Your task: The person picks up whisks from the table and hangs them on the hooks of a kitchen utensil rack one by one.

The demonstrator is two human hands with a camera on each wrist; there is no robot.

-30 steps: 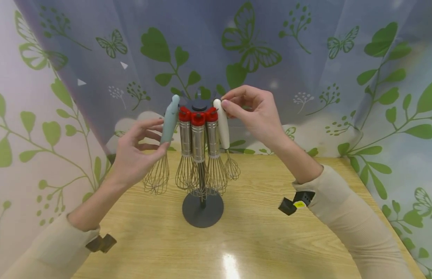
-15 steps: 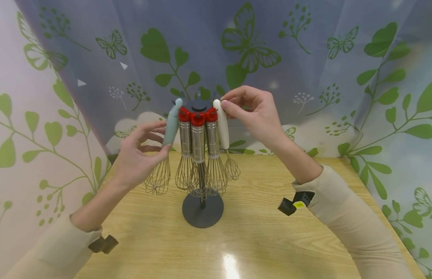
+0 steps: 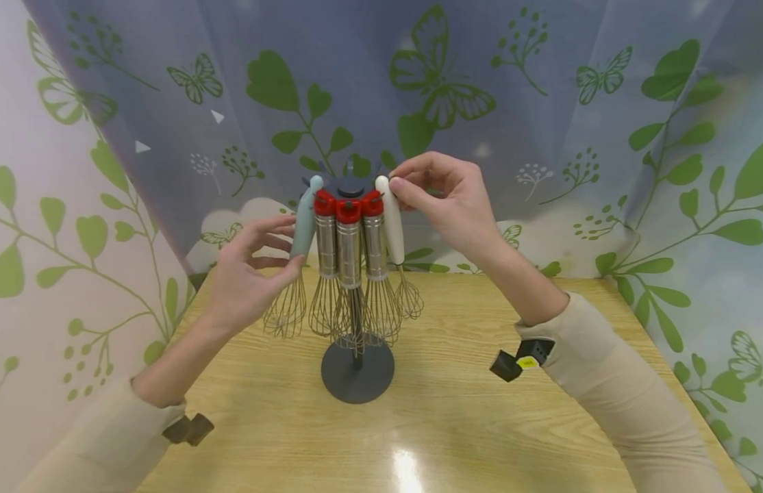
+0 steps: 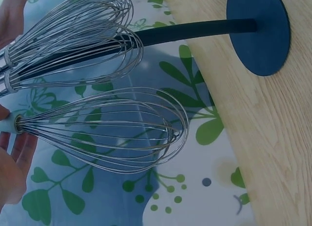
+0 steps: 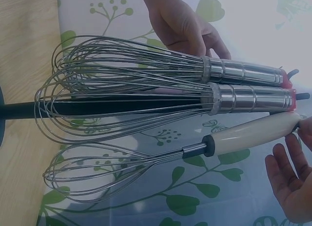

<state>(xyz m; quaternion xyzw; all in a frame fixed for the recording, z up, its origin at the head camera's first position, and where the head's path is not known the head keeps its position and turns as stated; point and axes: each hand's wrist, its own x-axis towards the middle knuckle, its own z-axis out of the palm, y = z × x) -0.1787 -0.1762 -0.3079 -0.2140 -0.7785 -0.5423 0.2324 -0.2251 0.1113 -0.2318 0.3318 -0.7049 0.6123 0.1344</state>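
Note:
My left hand point(image 3: 248, 274) holds a whisk with a light blue handle point(image 3: 304, 229) between thumb and fingers, at the left side of a dark rotating-style utensil stand point(image 3: 357, 383). The whisk's top lies close to a hook there; whether it is hooked cannot be made out. At the stand's right side, my right hand point(image 3: 452, 198) pinches the top end of a smaller whisk with a white handle point(image 3: 393, 229). Its handle point(image 5: 253, 134) slants beside the steel ones in the right wrist view. Several steel-handled whisks with red tops point(image 3: 348, 250) hang between the two hands.
The stand's round base rests on a light wooden table point(image 3: 468, 411). Behind and at both sides hangs a cloth point(image 3: 357, 82) printed with leaves and butterflies. Small black devices point(image 3: 522, 359) are strapped at both cuffs.
My left hand has shifted a little to the right, bringing the light blue whisk closer to the steel whisks and more upright. The right hand stays at the white whisk's top.

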